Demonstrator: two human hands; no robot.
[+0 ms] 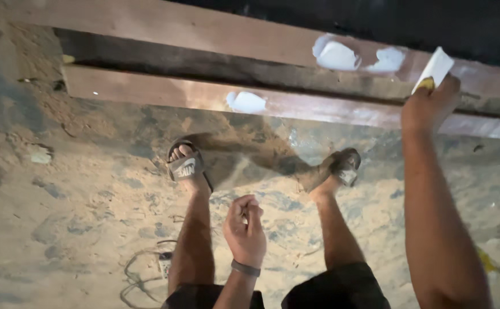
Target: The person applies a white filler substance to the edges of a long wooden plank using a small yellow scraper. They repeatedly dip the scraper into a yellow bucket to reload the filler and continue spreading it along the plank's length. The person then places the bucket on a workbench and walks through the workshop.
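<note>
Head camera looking straight down, and the right hand (430,103) is up at two o'clock, fingers wrapped around a white flat block (436,67) with a yellow patch at its lower end, the block's top corner poking out above the knuckles and tilted toward one o'clock. It sits right over the upper wooden plank (204,31), which runs from ten o'clock across to three. A second, lower wooden plank (147,90) lies parallel just beneath it, with a dark gap between the two. White patches (337,56) show on the upper plank just left of the block, and another white patch (247,102) sits on the lower plank near twelve o'clock.

Left hand (244,229) hangs at six o'clock, curled into a loose fist, a dark band on the wrist; whether it pinches anything, I cannot tell.

Underfoot is sandy ground (78,194), rough and mottled with darker damp-looking blotches. Two feet in dark slide sandals (186,167) stand on it, toes pointing toward the planks, dark shorts at the bottom edge. A thin wire (138,274) loops on the sand at seven o'clock. Beyond the planks, at one o'clock, all is black.
</note>
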